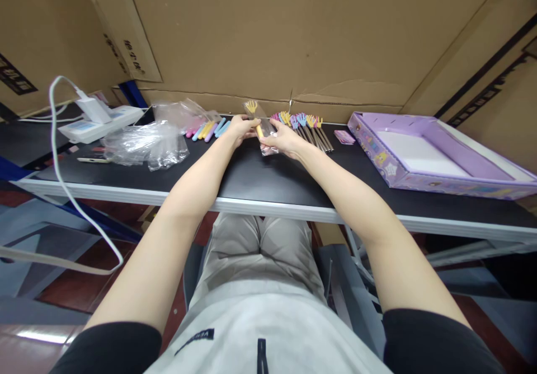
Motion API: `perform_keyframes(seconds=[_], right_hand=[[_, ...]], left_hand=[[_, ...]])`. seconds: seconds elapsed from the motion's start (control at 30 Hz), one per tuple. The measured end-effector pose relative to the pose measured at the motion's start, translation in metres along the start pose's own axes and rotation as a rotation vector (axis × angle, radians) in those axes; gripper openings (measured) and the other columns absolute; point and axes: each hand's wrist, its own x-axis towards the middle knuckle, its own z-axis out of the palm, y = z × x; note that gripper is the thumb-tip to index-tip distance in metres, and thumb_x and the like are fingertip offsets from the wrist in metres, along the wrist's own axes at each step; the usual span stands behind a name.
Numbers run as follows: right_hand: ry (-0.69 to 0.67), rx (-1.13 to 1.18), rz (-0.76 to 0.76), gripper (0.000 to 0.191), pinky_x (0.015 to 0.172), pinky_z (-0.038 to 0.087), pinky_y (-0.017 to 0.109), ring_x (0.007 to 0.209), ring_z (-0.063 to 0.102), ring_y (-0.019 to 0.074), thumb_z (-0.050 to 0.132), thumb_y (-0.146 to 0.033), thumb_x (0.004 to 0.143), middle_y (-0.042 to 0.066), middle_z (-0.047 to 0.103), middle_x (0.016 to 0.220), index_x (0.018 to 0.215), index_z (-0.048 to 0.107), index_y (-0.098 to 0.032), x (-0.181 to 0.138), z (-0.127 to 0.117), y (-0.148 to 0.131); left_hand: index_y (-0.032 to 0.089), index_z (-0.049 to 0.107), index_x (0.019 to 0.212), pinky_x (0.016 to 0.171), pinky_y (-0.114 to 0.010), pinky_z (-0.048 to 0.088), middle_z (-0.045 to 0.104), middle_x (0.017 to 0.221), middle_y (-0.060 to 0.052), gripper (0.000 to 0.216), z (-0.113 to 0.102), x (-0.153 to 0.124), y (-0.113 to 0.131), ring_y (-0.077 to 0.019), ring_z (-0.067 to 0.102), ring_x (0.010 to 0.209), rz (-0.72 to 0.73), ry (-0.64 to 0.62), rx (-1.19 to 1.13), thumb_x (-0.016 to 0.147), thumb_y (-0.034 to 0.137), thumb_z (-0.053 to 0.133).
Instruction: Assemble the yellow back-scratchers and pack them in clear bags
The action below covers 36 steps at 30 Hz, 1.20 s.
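Observation:
My left hand (240, 129) and my right hand (282, 138) meet at the far middle of the black table (268, 181). Both pinch a small clear plastic sleeve (268, 139) with a yellow hand-shaped stick (253, 111) inside; its yellow head pokes up behind my left fingers. Just right of my hands lies a row of several coloured hand-shaped sticks (306, 125) with metal shafts. To the left lie several pastel handles (208, 129) in pink, yellow, blue and purple.
A heap of clear plastic bags (146, 141) lies on the left. Further left stand a white device (98, 122) with a charger and a white cable (62, 178). A purple box tray (423, 153) sits at the right, a small pink card (344, 136) beside it. Cardboard boxes (293, 32) wall the back.

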Motion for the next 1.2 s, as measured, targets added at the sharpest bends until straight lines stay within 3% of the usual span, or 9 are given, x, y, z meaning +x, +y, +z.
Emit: perform_keyframes(seconds=[0.13,0.27,0.37,0.5,0.67,0.83,0.93,1.2], right_hand=[[-0.025,-0.002,-0.014,0.113,0.059,0.064,0.02,0.059,0.07,0.0121,0.078,0.006,0.097,-0.007,0.073,0.082,0.189,0.018,-0.021,0.003,-0.006,0.002],[-0.038,-0.089,-0.068,0.118,0.064,0.067,0.025,0.063,0.072,0.0137,0.084,-0.001,0.092,-0.004,0.078,0.089,0.19,0.023,-0.028,0.009,-0.016,0.005],[0.011,-0.355,-0.189,0.108,0.083,0.071,0.036,0.08,0.079,0.0196,0.08,-0.008,0.095,0.003,0.082,0.101,0.189,0.029,-0.022,0.015,-0.023,0.008],[0.101,-0.95,-0.435,0.083,0.116,0.062,0.052,0.128,0.078,0.035,0.073,-0.018,0.101,0.018,0.079,0.14,0.181,0.05,-0.02,0.017,-0.025,0.011],[0.259,-1.377,-0.496,0.064,0.118,0.054,0.064,0.145,0.064,0.0457,0.06,-0.037,0.113,0.026,0.066,0.157,0.175,0.058,-0.023,0.006,-0.014,0.013],[0.271,-1.479,-0.515,0.071,0.116,0.055,0.057,0.145,0.062,0.0445,0.051,-0.024,0.112,0.029,0.057,0.166,0.183,0.046,-0.017,0.001,-0.006,0.011],[0.239,-1.49,-0.511,0.076,0.116,0.056,0.054,0.14,0.065,0.0417,0.044,-0.016,0.108,0.029,0.062,0.159,0.185,0.043,-0.015,0.002,-0.006,0.008],[0.214,-1.548,-0.52,0.075,0.122,0.053,0.052,0.141,0.067,0.0395,0.036,-0.013,0.111,0.029,0.069,0.15,0.186,0.037,-0.006,0.002,-0.011,0.001]], left_hand=[[0.013,0.061,0.139,0.089,-0.028,0.068,0.085,0.109,-0.01,0.044,0.001,-0.001,0.004,-0.0185,0.085,0.092,0.043,0.039,-0.034,0.099,0.003,0.078],[0.02,0.057,0.151,0.103,-0.036,0.068,0.085,0.112,-0.005,0.065,0.003,-0.004,0.007,-0.0219,0.087,0.104,0.118,0.042,-0.055,0.095,0.007,0.086],[0.026,0.054,0.156,0.106,-0.037,0.068,0.083,0.108,-0.001,0.075,0.006,-0.007,0.008,-0.0224,0.087,0.108,0.138,0.048,-0.057,0.092,0.008,0.088],[0.031,0.049,0.161,0.107,-0.036,0.068,0.081,0.103,0.003,0.089,0.01,-0.011,0.009,-0.0213,0.085,0.11,0.146,0.069,-0.048,0.087,0.007,0.091],[0.033,0.049,0.161,0.105,-0.035,0.068,0.081,0.108,0.002,0.09,0.012,-0.011,0.008,-0.021,0.084,0.111,0.171,0.088,-0.063,0.087,0.009,0.092],[0.034,0.048,0.16,0.103,-0.034,0.069,0.083,0.118,-0.002,0.085,0.014,-0.009,0.006,-0.0214,0.085,0.112,0.184,0.089,-0.104,0.091,0.011,0.092],[0.033,0.047,0.161,0.103,-0.034,0.069,0.084,0.116,-0.003,0.086,0.015,-0.008,0.007,-0.0213,0.085,0.109,0.161,0.08,-0.113,0.091,0.014,0.094],[0.032,0.048,0.165,0.102,-0.035,0.068,0.085,0.127,-0.007,0.08,0.017,-0.017,0.01,-0.0239,0.086,0.111,0.134,0.021,-0.097,0.097,0.023,0.089]])
